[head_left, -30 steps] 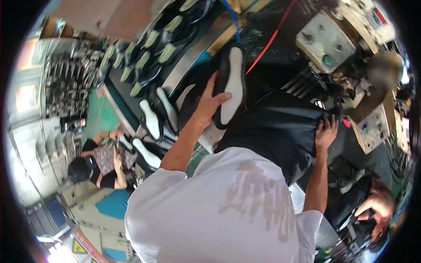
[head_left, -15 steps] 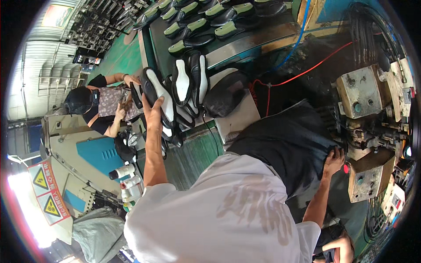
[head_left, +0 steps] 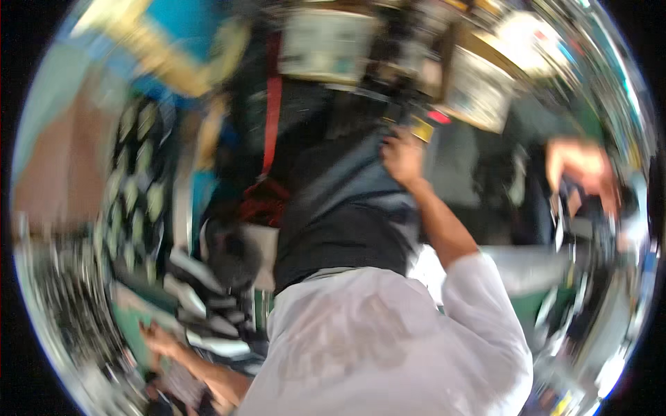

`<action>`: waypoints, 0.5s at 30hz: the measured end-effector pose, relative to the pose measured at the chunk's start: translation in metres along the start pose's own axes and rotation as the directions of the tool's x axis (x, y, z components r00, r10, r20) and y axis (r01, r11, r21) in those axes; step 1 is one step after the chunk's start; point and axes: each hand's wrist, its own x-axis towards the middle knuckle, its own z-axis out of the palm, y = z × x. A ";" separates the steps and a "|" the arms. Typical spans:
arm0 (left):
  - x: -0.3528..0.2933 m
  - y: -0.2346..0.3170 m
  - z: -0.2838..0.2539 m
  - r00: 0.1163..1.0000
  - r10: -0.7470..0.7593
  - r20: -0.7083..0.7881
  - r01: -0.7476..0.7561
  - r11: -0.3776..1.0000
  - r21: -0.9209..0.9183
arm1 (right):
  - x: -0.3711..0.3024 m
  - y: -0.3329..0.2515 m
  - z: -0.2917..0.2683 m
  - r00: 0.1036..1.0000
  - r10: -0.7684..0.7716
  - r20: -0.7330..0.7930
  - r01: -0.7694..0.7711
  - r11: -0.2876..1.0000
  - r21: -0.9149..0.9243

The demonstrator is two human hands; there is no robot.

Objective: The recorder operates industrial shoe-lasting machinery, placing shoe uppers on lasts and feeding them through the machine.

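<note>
Green floor (head_left: pixel 132 320) shows at the lower left of the motion-blurred workshop, below the shoes with green insoles (head_left: pixel 139 187), whose bank a pale strip (head_left: pixel 183 215) edges. The white-soled shoes (head_left: pixel 191 298) lie crowded just beyond that strip's lower end. The left hand (head_left: pixel 161 341) is near their outer side, fingers apart with nothing visible between them. The right hand (head_left: pixel 404 158) is at the dark trousers (head_left: pixel 340 229), beside a red button (head_left: pixel 439 116); blur hides whether its fingers grip.

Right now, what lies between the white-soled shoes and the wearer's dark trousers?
In the head view, going from shoes to trousers: a blurred, dark rounded bundle, then a pale flat surface.
</note>
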 end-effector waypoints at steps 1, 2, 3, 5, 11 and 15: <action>0.015 0.082 0.035 0.997 0.057 0.052 -0.048 0.985 -0.164 | -0.006 -0.001 -0.012 0.993 0.006 -0.119 0.007 0.994 0.108; 0.023 0.152 0.062 0.991 0.110 0.080 -0.081 0.951 -0.298 | -0.018 0.006 -0.007 0.986 0.063 -0.157 -0.030 0.979 0.203; 0.013 0.218 0.098 0.960 0.223 0.168 -0.133 0.894 -0.428 | -0.031 -0.001 -0.013 0.976 0.165 -0.144 -0.112 0.942 0.316; -0.068 0.387 0.151 0.845 0.399 0.356 -0.107 0.778 -0.619 | -0.073 0.010 -0.050 0.923 0.348 -0.163 -0.257 0.874 0.413; -0.296 0.619 0.214 -0.113 0.831 0.545 0.126 0.556 -0.821 | -0.319 0.080 -0.134 0.521 0.698 -0.491 -0.657 0.695 0.292; -0.378 0.663 0.191 -0.392 0.778 0.490 0.169 0.585 -0.793 | -0.539 0.033 -0.196 0.093 0.861 -0.501 -0.994 0.108 0.001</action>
